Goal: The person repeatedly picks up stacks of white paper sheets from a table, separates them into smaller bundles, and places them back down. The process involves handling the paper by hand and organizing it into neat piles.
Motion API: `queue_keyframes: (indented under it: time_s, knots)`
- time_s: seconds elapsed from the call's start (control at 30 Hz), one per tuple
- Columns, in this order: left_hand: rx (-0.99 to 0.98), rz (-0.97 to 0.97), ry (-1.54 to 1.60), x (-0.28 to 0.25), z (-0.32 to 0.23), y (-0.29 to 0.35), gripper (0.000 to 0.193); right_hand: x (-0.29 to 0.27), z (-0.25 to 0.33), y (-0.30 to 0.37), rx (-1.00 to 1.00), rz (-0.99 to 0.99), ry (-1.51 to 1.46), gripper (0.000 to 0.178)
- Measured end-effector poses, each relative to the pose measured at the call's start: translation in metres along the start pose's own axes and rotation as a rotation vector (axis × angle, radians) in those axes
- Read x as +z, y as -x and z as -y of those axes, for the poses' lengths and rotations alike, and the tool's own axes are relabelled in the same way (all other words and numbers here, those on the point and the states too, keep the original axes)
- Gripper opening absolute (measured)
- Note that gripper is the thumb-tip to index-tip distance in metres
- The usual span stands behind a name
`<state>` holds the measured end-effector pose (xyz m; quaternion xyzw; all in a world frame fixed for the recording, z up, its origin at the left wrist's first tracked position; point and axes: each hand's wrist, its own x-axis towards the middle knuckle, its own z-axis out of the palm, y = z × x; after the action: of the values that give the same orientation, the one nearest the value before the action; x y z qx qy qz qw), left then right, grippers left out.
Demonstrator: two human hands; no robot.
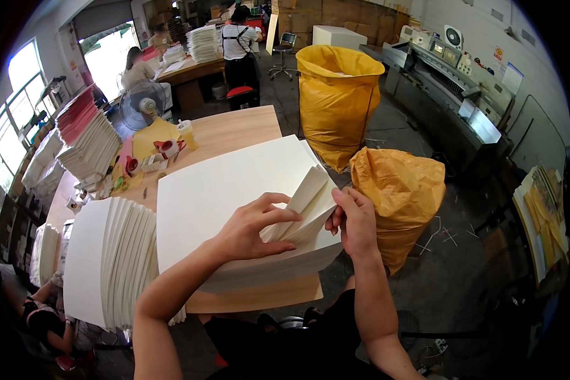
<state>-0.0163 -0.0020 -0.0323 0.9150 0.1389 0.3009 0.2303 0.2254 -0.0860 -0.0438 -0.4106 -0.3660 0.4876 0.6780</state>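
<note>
Head view: two bare hands part the white sheets at a stack's corner

The right hand (354, 218) is closed, its thumb against curled fingers, seemingly pinching the edge of the lifted sheets (309, 190) at the near right corner of the white stack (228, 171). The left hand (256, 225) is loosely open over the same stack, thumb and fingers spread around the bent leaves; whether it grips any of them I cannot tell. To do this well, the pinch should probably be light and close to the edge, with the left fingers steadying the leaves behind so that the bend does not become a crease. Keeping the stack's sides square would likely help, since it sits near the table's edge.

The stack rests on a pale wood-topped table (259, 123), with a second, fanned stack (85, 266) just beside it on the left. Farther across the top are a drink cup (187, 134), rolls of tape (166, 149) and a pile with red sheets on top (79, 117). A crumpled yellow sack (399, 196) stands right of the table on the dark floor (443, 253), a taller yellow sack (339, 107) behind it. Beyond are a long grey machine (446, 95) along the right wall, a fan (144, 106) on the left, and a co-worker in a white top (237, 41) at the back
</note>
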Motion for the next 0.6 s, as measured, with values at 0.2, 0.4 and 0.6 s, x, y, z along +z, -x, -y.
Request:
queue_keyframes:
  time_s: [0.2,0.4,0.6]
  knots:
    - [0.021,-0.034,-0.037,0.001,-0.001,-0.002,0.046,0.001,-0.007,0.002,-0.241,-0.038,0.471,0.04]
    - [0.054,0.014,-0.051,0.001,-0.001,-0.003,0.045,0.004,0.0,-0.001,-0.011,-0.01,-0.056,0.038]
    - [0.013,0.006,0.019,0.002,-0.001,-0.001,0.054,-0.005,-0.002,0.004,-0.018,0.003,-0.024,0.037]
